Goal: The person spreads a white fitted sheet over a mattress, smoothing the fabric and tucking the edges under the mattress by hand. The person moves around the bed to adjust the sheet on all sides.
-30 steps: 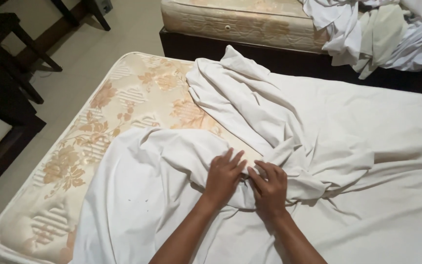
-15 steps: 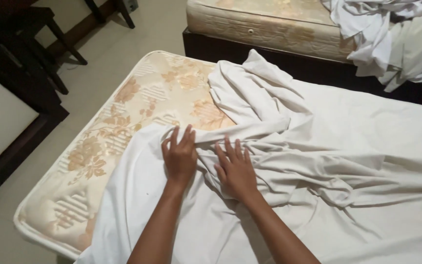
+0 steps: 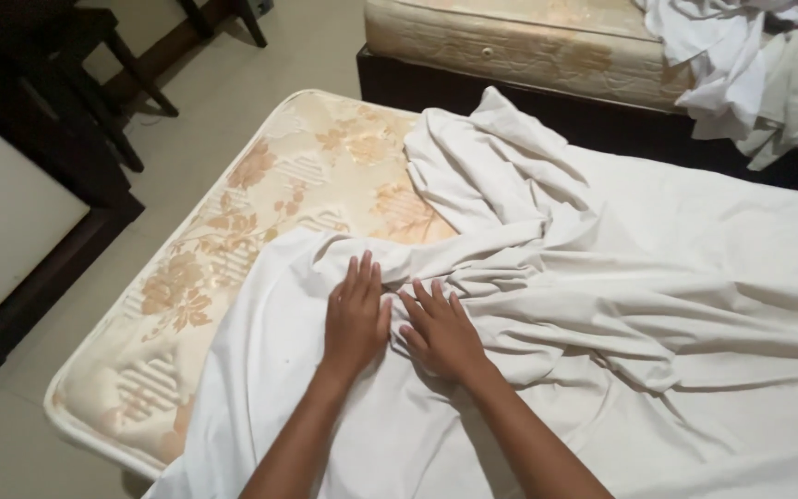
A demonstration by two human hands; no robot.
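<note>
Left hand [image 3: 356, 319] and right hand [image 3: 443, 334] press flat on white sheet [image 3: 658, 277]

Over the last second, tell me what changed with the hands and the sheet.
Both hands, left hand and right hand, slid up the white sheet toward its bunched folds, fingers spreading flat. Nothing was gripped or let go; both palms press on the cloth side by side. The sheet stays rumpled, leaving the flowered mattress corner bare. The second bed and its linen pile look unchanged.
</note>
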